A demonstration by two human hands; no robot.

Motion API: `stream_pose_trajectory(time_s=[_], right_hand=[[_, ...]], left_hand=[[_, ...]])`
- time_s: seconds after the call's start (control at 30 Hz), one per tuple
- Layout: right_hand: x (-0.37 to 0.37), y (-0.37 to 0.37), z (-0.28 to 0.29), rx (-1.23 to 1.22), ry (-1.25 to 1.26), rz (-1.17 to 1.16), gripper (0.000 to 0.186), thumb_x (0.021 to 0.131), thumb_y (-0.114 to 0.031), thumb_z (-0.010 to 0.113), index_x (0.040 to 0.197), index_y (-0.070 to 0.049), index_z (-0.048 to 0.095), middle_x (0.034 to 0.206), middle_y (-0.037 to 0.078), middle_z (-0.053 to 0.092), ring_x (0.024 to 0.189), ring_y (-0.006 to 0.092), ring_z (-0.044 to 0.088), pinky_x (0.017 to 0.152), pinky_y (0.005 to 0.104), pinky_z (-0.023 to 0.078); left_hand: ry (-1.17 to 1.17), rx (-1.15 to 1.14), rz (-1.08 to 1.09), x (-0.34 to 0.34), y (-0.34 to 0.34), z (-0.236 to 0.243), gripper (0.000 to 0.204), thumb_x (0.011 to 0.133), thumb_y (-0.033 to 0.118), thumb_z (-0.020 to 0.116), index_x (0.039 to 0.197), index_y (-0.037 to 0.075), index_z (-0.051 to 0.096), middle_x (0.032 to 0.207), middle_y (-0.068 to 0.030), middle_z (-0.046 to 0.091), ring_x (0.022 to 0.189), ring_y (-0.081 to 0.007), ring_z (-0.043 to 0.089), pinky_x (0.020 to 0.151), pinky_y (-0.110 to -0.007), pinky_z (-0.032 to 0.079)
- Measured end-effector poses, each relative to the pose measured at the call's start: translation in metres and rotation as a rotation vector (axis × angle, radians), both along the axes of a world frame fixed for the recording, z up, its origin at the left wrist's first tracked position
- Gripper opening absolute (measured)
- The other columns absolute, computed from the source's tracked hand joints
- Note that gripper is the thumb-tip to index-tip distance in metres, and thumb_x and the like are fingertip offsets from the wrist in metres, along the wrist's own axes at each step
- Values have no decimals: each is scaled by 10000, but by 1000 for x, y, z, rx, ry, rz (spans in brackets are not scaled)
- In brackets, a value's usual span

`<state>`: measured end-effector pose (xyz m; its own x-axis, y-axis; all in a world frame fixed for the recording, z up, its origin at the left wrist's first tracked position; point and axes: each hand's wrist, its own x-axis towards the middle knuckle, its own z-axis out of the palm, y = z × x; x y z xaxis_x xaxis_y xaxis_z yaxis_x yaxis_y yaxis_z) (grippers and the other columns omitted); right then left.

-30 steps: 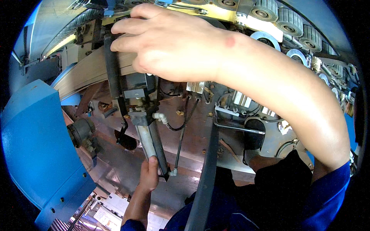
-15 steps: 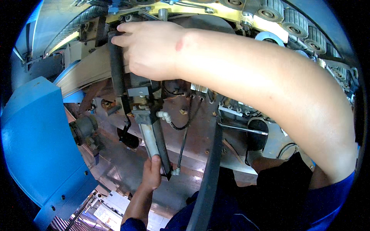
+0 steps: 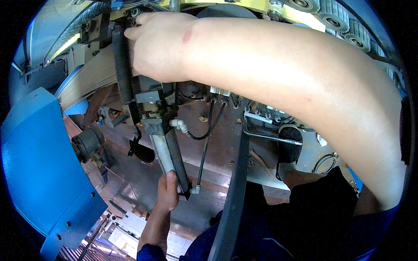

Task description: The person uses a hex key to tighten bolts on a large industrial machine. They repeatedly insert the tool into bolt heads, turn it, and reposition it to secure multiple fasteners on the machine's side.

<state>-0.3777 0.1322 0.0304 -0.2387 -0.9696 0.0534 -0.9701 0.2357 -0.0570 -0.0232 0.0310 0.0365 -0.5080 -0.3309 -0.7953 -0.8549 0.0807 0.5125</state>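
At lower left of centre, I log the left hand [image 3: 167,193] clamped round the lower end of the metal cylinder [image 3: 162,150], which slants through the middle-left of the frame. Upper left, the right hand [image 3: 154,48] lies beside the upper part of the black bar [image 3: 122,67]; fingers partly hidden, I cannot tell whether they grip. White elbow fitting [image 3: 179,125] sits at the cylinder's upper right; blue housing [image 3: 48,169] at frame left.

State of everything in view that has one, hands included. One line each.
Left hand: closed around lower end of cylinder
Right hand: bent, fingertips partly hidden, grip unclear
Cylinder: slanted
Upper white elbow fitting: hose connected
Curved black hose: bent in a U
Lower black hose: nearly straight
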Motion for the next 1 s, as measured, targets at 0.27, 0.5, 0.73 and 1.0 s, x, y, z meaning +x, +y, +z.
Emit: stream_pose_trajectory(time_s=[0.27,0.5,0.73,1.0], right_hand=[[-6,8,0,15,23,62,169,893,-206,679,987,-238,815,1039,-107,763,1190,138,608,1021,301,430],[-4,-1,-2,25,21,87,165,902,-216,670,977,-243,815,1034,-115,761,1220,117,586,1035,289,429],[-7,0,5,114,139,146,159,907,-221,666,966,-236,813,1029,-110,762,1224,131,588,1046,293,429],[-6,-2,8,79,57,98,132,878,-247,699,947,-250,811,1033,-120,761,1218,134,593,1034,299,423]], left_hand=[[-10,-17,-22,1,-2,-6,749,1057,677,349,1020,0,666,828,-95,715,751,-182,708,648,-322,558],[-11,-56,-18,4,-2,0,743,1064,654,359,967,-9,679,786,-92,704,720,-184,697,627,-316,544],[-9,0,6,1,-2,-5,721,1075,625,372,956,-18,677,777,-96,696,715,-180,689,632,-317,542],[37,-43,29,7,0,-9,657,1083,598,394,1009,-8,638,821,-88,694,702,-155,661,627,-311,529]])
